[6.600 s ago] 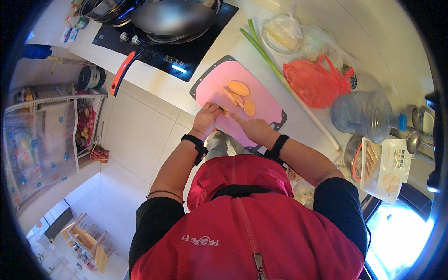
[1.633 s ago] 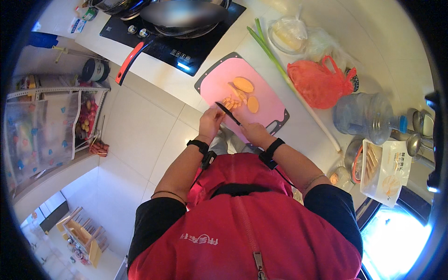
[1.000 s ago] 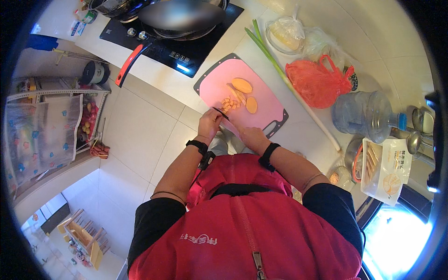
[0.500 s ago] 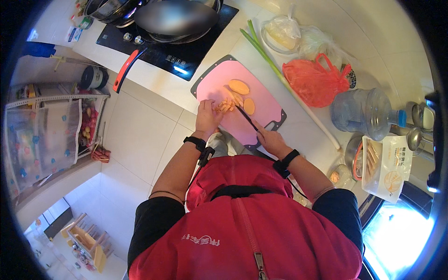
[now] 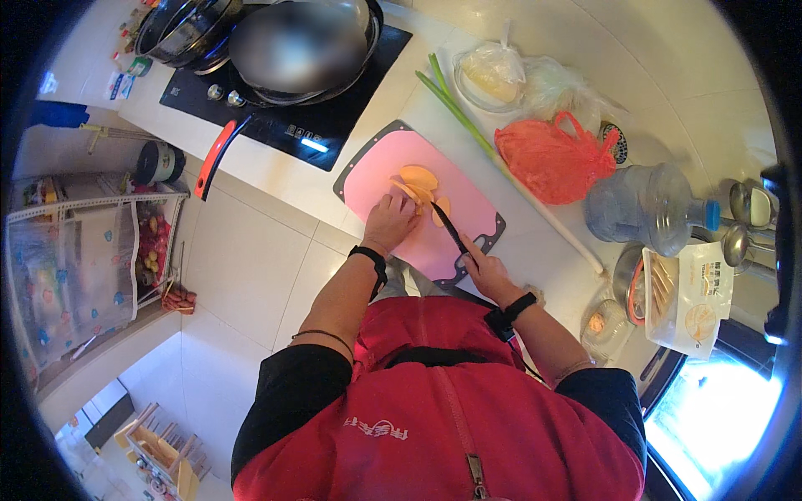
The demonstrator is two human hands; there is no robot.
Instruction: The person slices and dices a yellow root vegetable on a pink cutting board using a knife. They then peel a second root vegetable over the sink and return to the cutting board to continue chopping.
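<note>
On the counter lies a pink cutting board (image 5: 380,167) with a dark grey rim. Thin orange vegetable slices (image 5: 418,176), perhaps sweet potato, are on it, and one oval slice (image 5: 441,213) lies apart from the others, near the blade. The curled fingers of my left hand (image 5: 393,222) press on several slices that partly overlap, hiding their lower ends. Closed round the handle of a knife (image 5: 449,226), my right hand (image 5: 488,274) holds its dark blade slanted over the board. The blade's tip is close beside my left fingers.
A dark cooktop (image 5: 342,108) with a wok (image 5: 301,50) and a red-handled pan handle (image 5: 219,159) stands at the far left. Right of the board lie a long green onion (image 5: 535,196), a red plastic bag (image 5: 547,163) and a large blue water bottle (image 5: 635,204).
My left hand has moved right, from the small cut pieces onto the larger slices. The knife has drawn slightly nearer to me in my right hand. The whole view has shifted a little.
</note>
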